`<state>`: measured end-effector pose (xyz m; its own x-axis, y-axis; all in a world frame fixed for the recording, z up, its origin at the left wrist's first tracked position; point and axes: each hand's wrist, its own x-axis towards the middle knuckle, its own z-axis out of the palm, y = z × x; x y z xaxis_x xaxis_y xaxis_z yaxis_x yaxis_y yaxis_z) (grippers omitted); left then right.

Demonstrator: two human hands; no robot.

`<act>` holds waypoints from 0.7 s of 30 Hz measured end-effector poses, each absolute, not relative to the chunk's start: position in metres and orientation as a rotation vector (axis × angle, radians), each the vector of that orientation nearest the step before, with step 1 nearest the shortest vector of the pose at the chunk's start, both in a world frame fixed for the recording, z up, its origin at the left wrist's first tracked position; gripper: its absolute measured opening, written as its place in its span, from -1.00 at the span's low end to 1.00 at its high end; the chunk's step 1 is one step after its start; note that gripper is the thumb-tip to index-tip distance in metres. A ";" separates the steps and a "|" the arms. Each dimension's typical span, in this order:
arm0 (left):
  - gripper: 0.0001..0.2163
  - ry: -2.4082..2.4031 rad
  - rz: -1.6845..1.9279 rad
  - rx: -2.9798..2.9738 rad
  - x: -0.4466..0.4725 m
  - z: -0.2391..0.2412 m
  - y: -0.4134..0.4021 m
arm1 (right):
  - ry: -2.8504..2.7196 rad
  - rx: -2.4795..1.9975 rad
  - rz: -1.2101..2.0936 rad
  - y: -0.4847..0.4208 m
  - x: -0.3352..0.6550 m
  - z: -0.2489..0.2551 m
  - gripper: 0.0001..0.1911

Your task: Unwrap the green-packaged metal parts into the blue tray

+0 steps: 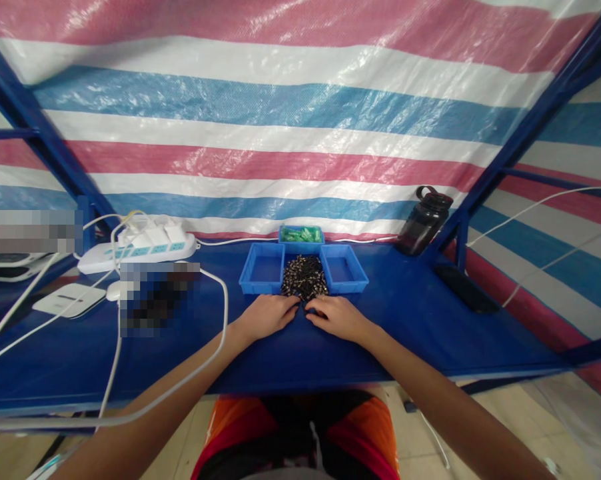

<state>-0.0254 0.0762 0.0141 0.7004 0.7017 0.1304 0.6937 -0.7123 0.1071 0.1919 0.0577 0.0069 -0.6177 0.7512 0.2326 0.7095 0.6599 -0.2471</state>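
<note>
A heap of small black parts with shiny metal ends (304,275) lies on the blue table between two blue trays. At its near edge my left hand (269,315) is closed, thumb and fingertips brought together. Facing it across a narrow gap, my right hand (340,317) has its fingers curled in a pinch. Whatever sits between the fingertips of either hand is too small to make out. The left blue tray (261,289) and the right blue tray (348,288) flank the heap. Behind it, a smaller blue bin (301,247) holds green pieces (301,234).
A dark bottle (424,220) stands at the back right, with a black phone-like slab (465,288) nearer me. On the left are a white power strip (140,255), a flat white device (69,300) and a blurred dark object. A white cable (225,313) loops above my left forearm.
</note>
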 end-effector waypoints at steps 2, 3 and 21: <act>-0.75 1.168 0.260 2.840 -0.026 0.014 0.076 | -2.565 -1.165 0.191 0.057 0.192 0.007 -0.79; -0.74 1.167 0.268 2.834 -0.026 0.014 0.076 | -2.567 -1.167 0.188 0.057 0.192 0.007 -0.78; -0.69 1.086 0.302 2.851 -0.026 0.013 0.077 | -2.635 -1.125 0.235 0.056 0.193 0.014 -0.72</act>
